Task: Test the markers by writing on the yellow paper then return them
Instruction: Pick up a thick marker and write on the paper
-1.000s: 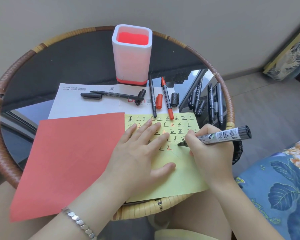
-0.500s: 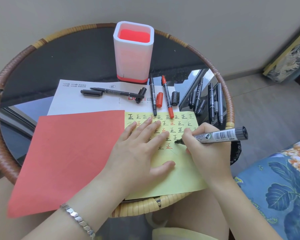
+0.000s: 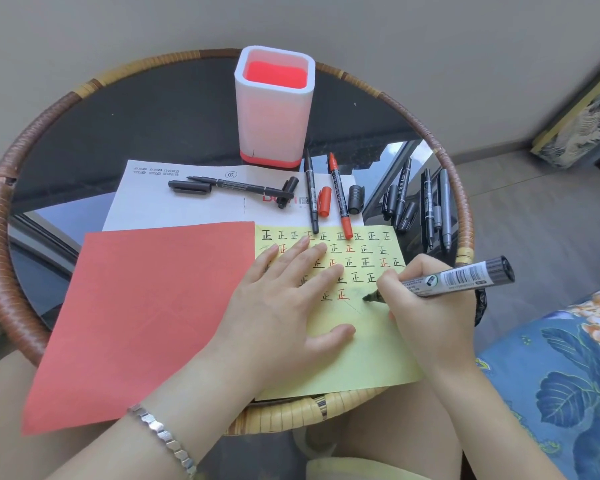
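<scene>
Right now the right hand (image 3: 430, 306) grips one thick black marker (image 3: 454, 278), its long axis running left-right, tip pointing left and touching the yellow paper (image 3: 371, 355). Flat and unclenched, the left hand (image 3: 284, 306) presses that sheet onto the counter (image 3: 136, 116). Beyond them lie three uncapped thin markers (image 3: 310, 195), one red sheet (image 3: 146, 313) and one pen cup (image 3: 274, 109).

A home sitting corner; rattan-rimmed glass table (image 3: 0, 237), floral cushion (image 3: 568, 393), plain wall (image 3: 118, 29).
</scene>
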Motion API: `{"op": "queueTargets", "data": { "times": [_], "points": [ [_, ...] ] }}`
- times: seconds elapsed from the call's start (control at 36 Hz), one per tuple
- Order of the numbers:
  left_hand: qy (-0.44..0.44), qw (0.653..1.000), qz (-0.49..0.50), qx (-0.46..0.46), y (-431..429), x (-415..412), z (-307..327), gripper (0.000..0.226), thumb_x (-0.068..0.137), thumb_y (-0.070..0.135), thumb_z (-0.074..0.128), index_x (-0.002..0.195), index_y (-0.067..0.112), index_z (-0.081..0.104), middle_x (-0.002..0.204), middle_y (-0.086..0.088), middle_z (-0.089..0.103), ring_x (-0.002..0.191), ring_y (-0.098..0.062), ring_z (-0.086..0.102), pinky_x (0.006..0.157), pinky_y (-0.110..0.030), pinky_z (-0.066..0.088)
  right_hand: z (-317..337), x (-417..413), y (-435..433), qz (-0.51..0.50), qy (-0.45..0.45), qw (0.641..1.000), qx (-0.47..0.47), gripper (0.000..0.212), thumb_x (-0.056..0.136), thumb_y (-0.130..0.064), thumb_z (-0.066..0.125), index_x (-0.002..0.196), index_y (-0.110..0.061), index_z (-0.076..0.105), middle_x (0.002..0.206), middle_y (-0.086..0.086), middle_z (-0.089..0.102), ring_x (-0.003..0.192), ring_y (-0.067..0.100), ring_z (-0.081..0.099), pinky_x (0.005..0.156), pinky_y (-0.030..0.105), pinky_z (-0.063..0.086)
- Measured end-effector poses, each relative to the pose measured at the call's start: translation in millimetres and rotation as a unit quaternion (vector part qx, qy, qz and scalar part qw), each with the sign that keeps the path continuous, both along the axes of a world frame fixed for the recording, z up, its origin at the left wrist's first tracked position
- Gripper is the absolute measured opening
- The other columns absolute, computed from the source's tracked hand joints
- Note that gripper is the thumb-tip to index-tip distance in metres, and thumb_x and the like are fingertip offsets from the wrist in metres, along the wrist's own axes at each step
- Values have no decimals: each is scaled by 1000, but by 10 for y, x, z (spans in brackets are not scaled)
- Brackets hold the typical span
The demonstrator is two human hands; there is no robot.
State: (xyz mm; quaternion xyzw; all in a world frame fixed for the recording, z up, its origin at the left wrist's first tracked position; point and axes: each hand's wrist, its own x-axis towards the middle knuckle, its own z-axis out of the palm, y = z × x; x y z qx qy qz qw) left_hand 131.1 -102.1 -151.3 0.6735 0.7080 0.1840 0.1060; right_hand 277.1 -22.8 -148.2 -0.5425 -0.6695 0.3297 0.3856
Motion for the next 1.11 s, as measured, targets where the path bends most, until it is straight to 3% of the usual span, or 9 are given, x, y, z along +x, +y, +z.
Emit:
{"op": "queueTargets", "data": {
  "times": [0.17, 0.28, 0.47, 0.56, 0.64, 0.78, 0.89, 0.97, 1.11],
  "points": [
    [-3, 1000, 0, -6, 3, -1, 9, 66, 73, 66, 37, 127, 31, 52, 142, 2, 44, 136, -13, 30, 108, -36, 10, 28, 68, -20, -4, -21, 1000, 1, 27, 60, -26, 55, 49, -9, 38, 43, -7, 42, 43, 8, 39, 41, 15, 27],
    [-3, 1000, -1, -5, -6, -8, 16, 67, 73, 67, 35, 130, 33, 48, 145, 4, 39, 138, -11, 24, 110, -34, 5, 30, 119, 6, -20, 25, 999, 30, 27, 68, -26, 58, 51, -12, 42, 49, -10, 48, 51, 3, 46, 49, 10, 33],
    [3, 1000, -1, -9, -9, -5, 33, 71, 73, 69, 28, 136, 37, 38, 151, 10, 26, 140, -5, 9, 111, -30, -4, 208, 104, 98, 86, 57, 993, 58, 27, 73, -16, 74, 67, -22, 48, 56, -22, 57, 52, -4, 51, 52, 6, 36],
    [2, 1000, 0, -8, -12, -6, 32, 71, 73, 69, 29, 135, 36, 39, 151, 9, 26, 140, -6, 9, 111, -31, -4, 325, 57, 183, 158, -9, 981, 113, 14, 78, -26, 72, 86, -31, 62, 73, -24, 64, 74, -3, 61, 67, 10, 45],
    [4, 1000, -2, -18, -10, -7, 46, 72, 73, 70, 26, 137, 38, 34, 152, 11, 20, 141, -4, 3, 111, -30, -7, 406, -42, 288, 185, -101, 960, 184, 32, 83, -36, 56, 109, -18, 64, 95, -13, 62, 93, 7, 59, 84, 19, 46],
    [22, 1000, -4, -18, -17, -20, 36, 76, 71, 71, 17, 141, 41, 23, 154, 14, 8, 140, -2, -8, 111, -29, -13, 416, -161, 629, 188, -249, 912, 268, 19, 83, -17, 63, 100, -10, 60, 82, 6, 64, 76, 20, 51, 72, 34, 41],
    [14, 1000, -7, -19, -16, -22, 43, 77, 71, 71, 17, 141, 39, 25, 154, 13, 11, 140, -2, -6, 110, -29, -13, 381, -200, 881, 181, -394, 862, 262, 46, 69, 15, 62, 108, -11, 62, 95, 16, 67, 92, 36, 56, 82, 43, 40],
    [9, 1000, -5, -18, -14, -25, 44, 77, 71, 70, 18, 141, 39, 26, 154, 13, 12, 140, -2, -6, 110, -29, -13, 351, -249, 964, 178, -433, 847, 253, 44, 79, 9, 54, 116, -14, 60, 106, 13, 65, 106, 34, 52, 94, 43, 34],
    [11, 1000, -6, -17, -15, -27, 49, 78, 70, 71, 15, 141, 39, 24, 154, 13, 10, 139, -2, -8, 110, -30, -13, 264, -290, 1055, 177, -449, 838, 255, 47, 83, 7, 49, 120, -21, 58, 108, 9, 65, 106, 29, 50, 93, 39, 31]
  ]
}}
